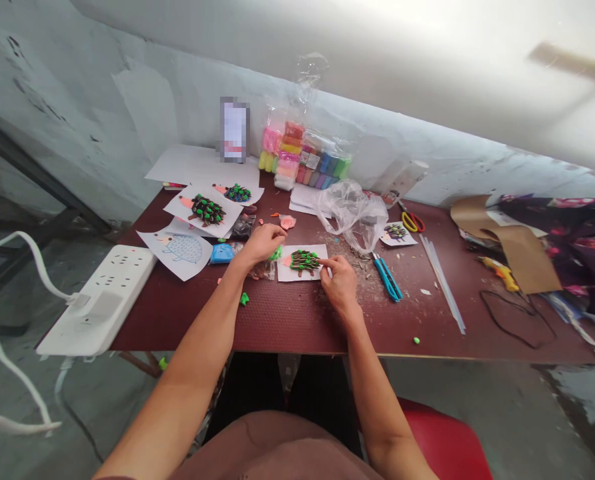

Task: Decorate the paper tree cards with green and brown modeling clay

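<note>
A small white card [322, 273] lies flat on the table before me, bearing a hedgehog [303, 261] with a pink head, dark spines and green clay bits. My right hand [341, 280] is at the card's right edge; its index finger is stretched out and touches the spines. Left of the card, my left hand [263, 247] hovers with fingers pressed together; what they hold, if anything, is hidden. Beneath it lies a lump of green clay [276, 253], partly covered. Another green clay piece [244, 299] rests nearer to me, beside my left forearm.
Hedgehog pictures [205, 210], a blue clay pack [222, 253] and a power strip [110, 287] are at left. Bagged clay [312, 160] and a crumpled plastic bag [352, 213] stand behind. Rightward lie a blue-handled tool [388, 279], scissors [411, 222], glue sticks [443, 283] and a yellow glue gun [501, 272].
</note>
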Demonstrator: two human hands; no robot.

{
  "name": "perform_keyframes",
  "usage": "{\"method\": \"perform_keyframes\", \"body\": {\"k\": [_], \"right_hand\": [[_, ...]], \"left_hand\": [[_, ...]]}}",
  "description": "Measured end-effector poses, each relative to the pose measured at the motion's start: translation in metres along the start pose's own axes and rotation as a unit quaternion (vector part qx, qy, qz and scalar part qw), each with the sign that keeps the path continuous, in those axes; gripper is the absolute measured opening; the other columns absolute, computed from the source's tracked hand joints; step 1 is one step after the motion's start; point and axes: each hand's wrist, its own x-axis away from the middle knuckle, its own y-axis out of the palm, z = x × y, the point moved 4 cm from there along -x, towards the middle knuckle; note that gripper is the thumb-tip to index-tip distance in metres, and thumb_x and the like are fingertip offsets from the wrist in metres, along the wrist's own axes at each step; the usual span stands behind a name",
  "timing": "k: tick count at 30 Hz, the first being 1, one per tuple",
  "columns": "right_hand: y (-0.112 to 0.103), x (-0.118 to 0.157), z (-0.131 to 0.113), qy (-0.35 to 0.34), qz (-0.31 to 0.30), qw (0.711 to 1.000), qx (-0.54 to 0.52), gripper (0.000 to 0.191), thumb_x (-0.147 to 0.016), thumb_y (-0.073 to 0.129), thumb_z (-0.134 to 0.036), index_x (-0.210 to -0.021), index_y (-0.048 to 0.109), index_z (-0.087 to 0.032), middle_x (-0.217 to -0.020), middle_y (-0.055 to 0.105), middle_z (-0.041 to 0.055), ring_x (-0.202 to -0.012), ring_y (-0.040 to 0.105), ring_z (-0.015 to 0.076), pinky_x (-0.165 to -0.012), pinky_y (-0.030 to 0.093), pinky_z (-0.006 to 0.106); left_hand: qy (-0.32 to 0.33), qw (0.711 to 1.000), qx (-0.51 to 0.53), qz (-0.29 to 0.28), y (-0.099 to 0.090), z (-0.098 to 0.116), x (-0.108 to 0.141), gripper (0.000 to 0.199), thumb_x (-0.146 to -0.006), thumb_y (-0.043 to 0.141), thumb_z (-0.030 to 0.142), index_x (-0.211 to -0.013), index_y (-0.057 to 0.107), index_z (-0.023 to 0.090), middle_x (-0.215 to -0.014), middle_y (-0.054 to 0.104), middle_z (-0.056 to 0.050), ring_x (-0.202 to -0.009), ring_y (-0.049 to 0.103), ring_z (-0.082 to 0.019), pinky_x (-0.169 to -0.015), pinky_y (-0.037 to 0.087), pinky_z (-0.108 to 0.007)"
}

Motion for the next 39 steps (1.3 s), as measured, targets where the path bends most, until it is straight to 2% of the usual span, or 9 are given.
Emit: {"method": "perform_keyframes", "body": {"k": [5,13,16,20,24,29,33,36,39], "right_hand": [[0.001,0.0,0.002,-0.005,0.004,1.0,-0.008,0.03,-0.09,0.054,-0.017,-0.104,0.08,-0.022,-0.097,0.07,0.0066,-0.085,0.064,0.0195,-0.076,0.045,0.029],[-0.001,-0.003,0.006,-0.008,0.03,0.998,-0.062,0.016,-0.087,0.06,-0.026,-0.088,0.075,-0.021,-0.092,0.068,0.0063,-0.083,0.062,0.0199,-0.075,0.044,0.03],[-0.005,-0.003,0.006,0.001,0.054,0.993,-0.107,0.016,-0.087,0.058,-0.028,-0.084,0.071,-0.02,-0.083,0.066,0.0046,-0.075,0.059,0.0181,-0.071,0.043,0.029],[-0.006,-0.003,0.007,0.033,0.047,0.985,-0.163,0.015,-0.083,0.058,-0.03,-0.082,0.068,-0.019,-0.067,0.061,-0.0004,-0.06,0.052,0.0155,-0.064,0.039,0.028],[-0.004,-0.005,0.007,0.029,0.046,0.984,-0.169,0.014,-0.08,0.061,-0.028,-0.085,0.071,-0.019,-0.078,0.07,0.0031,-0.067,0.056,0.0168,-0.068,0.042,0.029],[-0.001,-0.006,0.008,0.018,0.037,0.988,-0.146,0.017,-0.084,0.062,-0.032,-0.078,0.072,-0.02,-0.079,0.071,0.005,-0.07,0.06,0.018,-0.07,0.043,0.03],[0.001,-0.005,0.01,0.009,0.035,0.99,-0.133,0.019,-0.085,0.06,-0.029,-0.086,0.076,-0.02,-0.086,0.074,0.0069,-0.076,0.063,0.0195,-0.075,0.046,0.031],[0.003,-0.005,0.012,0.02,0.021,0.991,-0.133,0.023,-0.084,0.058,-0.025,-0.095,0.078,-0.021,-0.088,0.076,0.006,-0.073,0.063,0.0188,-0.074,0.047,0.031],[0.003,-0.005,0.013,0.03,0.017,0.992,-0.125,0.02,-0.084,0.06,-0.026,-0.091,0.077,-0.021,-0.083,0.075,0.0041,-0.068,0.062,0.0183,-0.071,0.046,0.03]], "left_hand": [[0.003,1.0,0.0,0.001,0.0,0.0,0.0,0.031,-0.082,0.053,0.02,-0.099,0.079,0.015,-0.104,0.079,-0.009,-0.099,0.072,-0.023,-0.095,0.052,-0.029],[-0.002,1.0,0.002,-0.001,0.0,0.001,0.001,0.03,-0.083,0.053,0.018,-0.098,0.079,0.014,-0.104,0.079,-0.01,-0.098,0.072,-0.022,-0.095,0.052,-0.029],[-0.002,1.0,0.006,-0.003,-0.001,0.001,0.001,0.03,-0.083,0.054,0.019,-0.099,0.079,0.014,-0.105,0.079,-0.01,-0.098,0.072,-0.023,-0.095,0.052,-0.029],[0.0,1.0,0.006,-0.008,-0.001,0.001,0.001,0.032,-0.083,0.053,0.019,-0.101,0.078,0.013,-0.103,0.079,-0.01,-0.098,0.072,-0.022,-0.094,0.052,-0.029],[0.0,1.0,0.004,-0.014,-0.001,0.001,0.001,0.032,-0.083,0.053,0.019,-0.101,0.078,0.014,-0.104,0.079,-0.01,-0.099,0.072,-0.023,-0.094,0.052,-0.029],[0.0,1.0,0.003,-0.007,-0.002,0.002,0.001,0.032,-0.081,0.053,0.018,-0.098,0.079,0.015,-0.103,0.079,-0.009,-0.099,0.071,-0.023,-0.094,0.052,-0.029],[0.0,1.0,0.003,-0.003,-0.003,0.002,0.001,0.031,-0.082,0.053,0.019,-0.097,0.08,0.015,-0.102,0.079,-0.01,-0.098,0.072,-0.023,-0.093,0.052,-0.029],[0.0,1.0,0.003,-0.004,-0.002,0.002,0.001,0.031,-0.082,0.053,0.019,-0.097,0.079,0.015,-0.102,0.079,-0.009,-0.098,0.071,-0.023,-0.094,0.052,-0.029],[0.003,1.0,0.002,-0.004,-0.002,0.002,0.001,0.031,-0.082,0.053,0.019,-0.097,0.079,0.015,-0.102,0.079,-0.009,-0.097,0.072,-0.023,-0.093,0.052,-0.029]]}}
